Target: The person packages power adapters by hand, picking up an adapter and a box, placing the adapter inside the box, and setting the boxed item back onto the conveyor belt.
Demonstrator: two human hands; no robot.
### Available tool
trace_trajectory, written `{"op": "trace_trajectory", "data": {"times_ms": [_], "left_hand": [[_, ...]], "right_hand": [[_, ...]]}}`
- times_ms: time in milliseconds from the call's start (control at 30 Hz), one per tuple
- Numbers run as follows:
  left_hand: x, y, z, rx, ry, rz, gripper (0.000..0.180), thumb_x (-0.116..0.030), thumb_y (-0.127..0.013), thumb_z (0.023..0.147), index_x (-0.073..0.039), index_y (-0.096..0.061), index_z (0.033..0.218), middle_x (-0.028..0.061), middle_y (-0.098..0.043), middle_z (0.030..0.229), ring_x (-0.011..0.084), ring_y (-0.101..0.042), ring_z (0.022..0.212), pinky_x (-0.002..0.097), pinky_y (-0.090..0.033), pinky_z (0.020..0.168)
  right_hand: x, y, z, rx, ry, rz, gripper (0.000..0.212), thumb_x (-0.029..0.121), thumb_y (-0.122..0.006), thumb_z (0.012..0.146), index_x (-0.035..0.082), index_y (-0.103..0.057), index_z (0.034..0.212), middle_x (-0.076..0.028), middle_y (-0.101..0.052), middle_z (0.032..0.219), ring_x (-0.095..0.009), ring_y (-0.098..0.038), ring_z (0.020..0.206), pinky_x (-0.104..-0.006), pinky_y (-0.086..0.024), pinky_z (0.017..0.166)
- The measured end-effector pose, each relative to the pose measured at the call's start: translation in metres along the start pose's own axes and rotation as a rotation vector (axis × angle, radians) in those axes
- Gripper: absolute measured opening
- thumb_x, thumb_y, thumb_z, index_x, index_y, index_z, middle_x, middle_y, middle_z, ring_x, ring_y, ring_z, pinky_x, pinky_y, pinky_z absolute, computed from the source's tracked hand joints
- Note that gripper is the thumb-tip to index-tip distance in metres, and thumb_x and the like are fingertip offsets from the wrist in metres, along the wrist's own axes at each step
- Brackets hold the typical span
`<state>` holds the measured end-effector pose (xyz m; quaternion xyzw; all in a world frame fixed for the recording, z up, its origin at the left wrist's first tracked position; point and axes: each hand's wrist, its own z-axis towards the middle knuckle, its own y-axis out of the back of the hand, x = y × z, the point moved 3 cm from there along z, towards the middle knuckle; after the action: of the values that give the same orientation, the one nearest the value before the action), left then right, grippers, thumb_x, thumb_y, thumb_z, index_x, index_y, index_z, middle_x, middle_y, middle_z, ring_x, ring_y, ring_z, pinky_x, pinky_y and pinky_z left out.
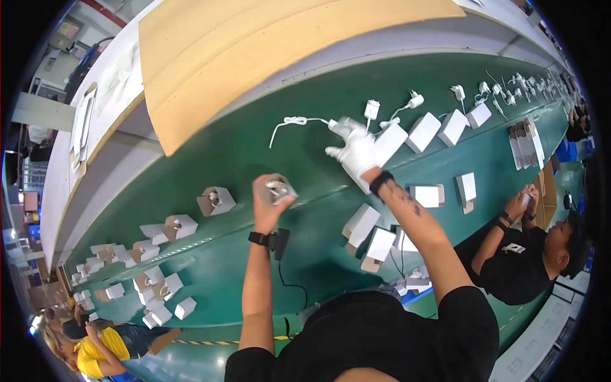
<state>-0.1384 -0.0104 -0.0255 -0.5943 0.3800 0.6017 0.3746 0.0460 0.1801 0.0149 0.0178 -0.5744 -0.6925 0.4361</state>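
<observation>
The green surface [254, 146] runs crowded beneath both hands, so a careless sweep could topple the white boxes [372, 245] lying just below the right hand [358, 153]. That gloved hand is closed around a white charger [340, 124], its cable [289, 122] trailing away to its left and liable to snag. The left hand [266, 204] pinches a small open box [279, 188] at its fingertips; a loose grip risks dropping it.
</observation>
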Motion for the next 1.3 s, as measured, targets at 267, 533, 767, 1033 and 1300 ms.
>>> {"op": "trace_trajectory", "data": {"times_ms": [267, 533, 767, 1033, 1300], "left_hand": [[0.002, 0.036, -0.001, -0.6, -0.386, 0.726, 0.078, -0.017, -0.079, 0.067, -0.002, -0.034, 0.129, 0.0111, -0.043, 0.126, 0.0214, -0.044, 0.114, 0.0369, -0.039, 0.095], [-0.017, -0.078, -0.043, -0.132, 0.666, -1.221, 0.054, -0.042, -0.052, 0.09, -0.002, -0.043, 0.125, 0.0151, -0.056, 0.114, 0.0255, -0.053, 0.107, 0.0393, -0.04, 0.094], [0.002, -0.125, -0.025, 0.802, 0.355, -2.075, 0.039, -0.031, -0.053, 0.09, -0.004, -0.047, 0.118, 0.0207, -0.053, 0.121, 0.0277, -0.054, 0.106, 0.0414, -0.042, 0.095], [-0.057, -0.143, -0.065, 0.057, 0.33, -0.792, 0.05, -0.003, -0.042, 0.083, -0.005, -0.039, 0.133, 0.0177, -0.05, 0.126, 0.022, -0.053, 0.11, 0.0361, -0.041, 0.097], [-0.069, -0.164, -0.068, -0.067, 0.408, -0.934, 0.048, -0.017, -0.038, 0.093, -0.003, -0.03, 0.139, 0.0147, -0.047, 0.13, 0.0216, -0.047, 0.118, 0.0353, -0.037, 0.1]], "right_hand": [[-0.071, -0.085, 0.048, 0.387, -0.37, -0.582, 0.045, 0.043, -0.072, 0.065, 0.017, -0.066, 0.101, -0.018, -0.042, 0.132, -0.036, -0.036, 0.123, -0.0443, -0.038, 0.093], [0.053, 0.068, -0.045, 0.396, 0.148, -0.222, 0.027, 0.024, -0.062, 0.077, 0.015, -0.056, 0.102, -0.02, -0.057, 0.108, -0.033, -0.06, 0.09, -0.0405, -0.045, 0.081], [0.055, 0.103, -0.133, 0.189, -0.4, 1.363, 0.041, 0.026, -0.067, 0.08, 0.008, -0.052, 0.114, -0.01, -0.06, 0.101, -0.022, -0.061, 0.087, -0.0318, -0.046, 0.085], [0.048, 0.082, -0.162, 0.008, -0.62, 1.717, 0.063, 0.016, -0.068, 0.08, -0.003, -0.038, 0.133, -0.007, -0.057, 0.105, -0.015, -0.058, 0.09, -0.0287, -0.047, 0.081], [0.063, 0.047, -0.161, 0.14, -0.675, 0.857, 0.037, 0.012, -0.059, 0.085, -0.002, -0.051, 0.118, -0.005, -0.058, 0.093, -0.01, -0.056, 0.079, -0.0221, -0.046, 0.07]]}}
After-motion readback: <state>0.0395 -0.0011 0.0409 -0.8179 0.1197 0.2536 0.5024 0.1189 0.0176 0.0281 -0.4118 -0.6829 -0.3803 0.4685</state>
